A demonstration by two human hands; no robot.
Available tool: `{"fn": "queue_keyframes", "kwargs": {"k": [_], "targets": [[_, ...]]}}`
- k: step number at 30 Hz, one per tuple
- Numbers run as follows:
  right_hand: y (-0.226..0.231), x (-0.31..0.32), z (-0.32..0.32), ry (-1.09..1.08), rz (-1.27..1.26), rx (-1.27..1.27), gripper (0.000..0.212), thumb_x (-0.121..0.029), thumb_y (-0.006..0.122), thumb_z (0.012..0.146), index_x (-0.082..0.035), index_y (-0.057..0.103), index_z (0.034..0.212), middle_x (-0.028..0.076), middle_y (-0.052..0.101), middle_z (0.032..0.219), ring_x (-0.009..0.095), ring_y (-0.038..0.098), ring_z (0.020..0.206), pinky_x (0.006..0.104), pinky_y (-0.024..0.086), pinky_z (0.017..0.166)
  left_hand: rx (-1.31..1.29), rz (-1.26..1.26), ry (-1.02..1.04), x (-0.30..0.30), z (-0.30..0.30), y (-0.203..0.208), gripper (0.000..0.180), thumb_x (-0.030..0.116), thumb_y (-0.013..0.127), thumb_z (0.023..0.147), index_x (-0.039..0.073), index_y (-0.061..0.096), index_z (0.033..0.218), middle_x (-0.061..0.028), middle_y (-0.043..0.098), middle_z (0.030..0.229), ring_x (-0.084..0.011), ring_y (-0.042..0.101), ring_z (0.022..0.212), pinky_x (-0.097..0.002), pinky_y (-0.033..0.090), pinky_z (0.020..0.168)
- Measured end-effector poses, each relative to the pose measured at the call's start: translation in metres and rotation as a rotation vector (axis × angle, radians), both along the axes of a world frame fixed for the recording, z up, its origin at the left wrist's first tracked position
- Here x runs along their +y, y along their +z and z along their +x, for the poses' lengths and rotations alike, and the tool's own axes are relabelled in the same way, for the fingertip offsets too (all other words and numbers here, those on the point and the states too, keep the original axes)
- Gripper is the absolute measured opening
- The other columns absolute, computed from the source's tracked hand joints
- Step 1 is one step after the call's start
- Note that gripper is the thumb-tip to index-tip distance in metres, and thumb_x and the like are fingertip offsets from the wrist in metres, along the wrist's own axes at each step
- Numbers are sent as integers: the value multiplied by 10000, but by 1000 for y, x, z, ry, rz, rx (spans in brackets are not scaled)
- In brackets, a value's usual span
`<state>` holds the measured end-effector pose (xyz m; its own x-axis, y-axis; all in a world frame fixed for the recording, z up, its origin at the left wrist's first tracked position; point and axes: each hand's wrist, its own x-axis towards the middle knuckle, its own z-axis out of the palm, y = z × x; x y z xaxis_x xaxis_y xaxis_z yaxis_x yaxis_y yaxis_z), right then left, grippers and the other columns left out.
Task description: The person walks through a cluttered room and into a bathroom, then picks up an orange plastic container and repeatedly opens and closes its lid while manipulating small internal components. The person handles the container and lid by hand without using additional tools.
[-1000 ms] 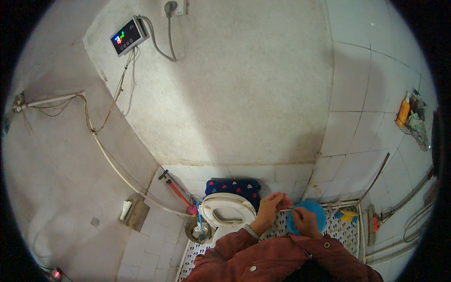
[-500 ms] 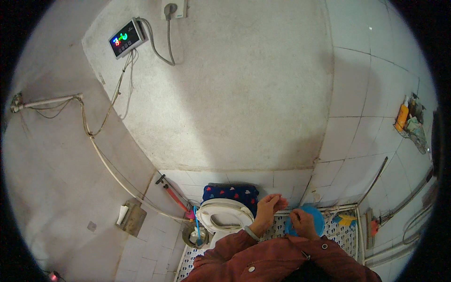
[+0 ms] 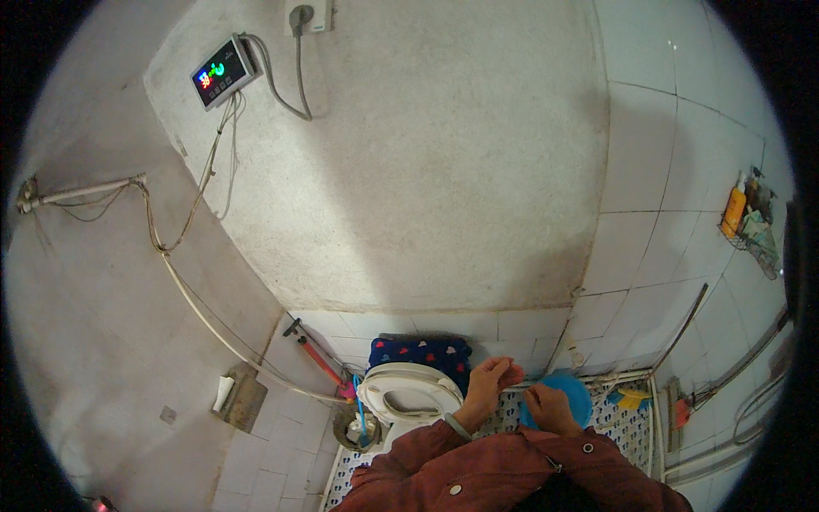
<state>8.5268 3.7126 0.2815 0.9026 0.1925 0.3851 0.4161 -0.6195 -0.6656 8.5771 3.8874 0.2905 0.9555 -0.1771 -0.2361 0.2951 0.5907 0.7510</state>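
Observation:
My left hand (image 3: 490, 390) is raised just right of the toilet, its palm turned inward and fingers loosely bent, apart from one another in part. Nothing shows in it. A pale bracelet (image 3: 458, 426) circles that wrist. To its right, my right hand (image 3: 550, 410) is held above a blue basin (image 3: 577, 397) on the floor. Its fingers are curled in, and whatever they may hold is hidden. A narrow gap separates the two hands. Both arms wear dark red sleeves (image 3: 418, 454).
The white toilet (image 3: 409, 375) has a dark blue patterned cloth (image 3: 420, 352) behind it. Left of it stand a waste bin (image 3: 348, 427) and a red hand pump (image 3: 320, 360). A yellow brush-like thing (image 3: 632, 399) lies right of the basin. A wire rack (image 3: 734, 232) hangs on the right wall.
The view has shifted very slightly. My left hand's fingers are a little lower and the right hand's fingers have moved slightly toward the left. Both hands stay in nearly the same place.

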Motion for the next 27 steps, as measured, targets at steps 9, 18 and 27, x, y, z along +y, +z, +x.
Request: {"fn": "queue_keyframes", "kwargs": {"k": [9, 18, 27], "targets": [[3, -2, -1, 8, -66, -24, 177, -210, 629, 903, -50, 631, 979, 168, 670, 806, 372, 647, 700, 458, 495, 577, -19, 36, -65, -8, -8, 3, 230, 184, 571, 977, -13, 602, 1092, -132, 671, 983, -252, 674, 912, -343, 551, 845], [-3, -4, -2, -14, -78, -33, 146, -196, 599, 917, -56, 632, 944, 194, 654, 751, 415, 627, 672, 497, 483, 564, -84, 125, -130, -10, -8, 15, 230, 171, 570, 976, -22, 612, 1095, -129, 678, 968, -240, 681, 881, -348, 559, 822], [9, 0, -3, -30, -93, -7, 190, -230, 542, 956, -47, 582, 985, 199, 634, 715, 437, 603, 633, 532, 452, 537, -158, 205, -169, -11, -6, 31, 225, 168, 564, 979, -25, 623, 1078, -113, 684, 958, -213, 680, 862, -339, 554, 814]]}}
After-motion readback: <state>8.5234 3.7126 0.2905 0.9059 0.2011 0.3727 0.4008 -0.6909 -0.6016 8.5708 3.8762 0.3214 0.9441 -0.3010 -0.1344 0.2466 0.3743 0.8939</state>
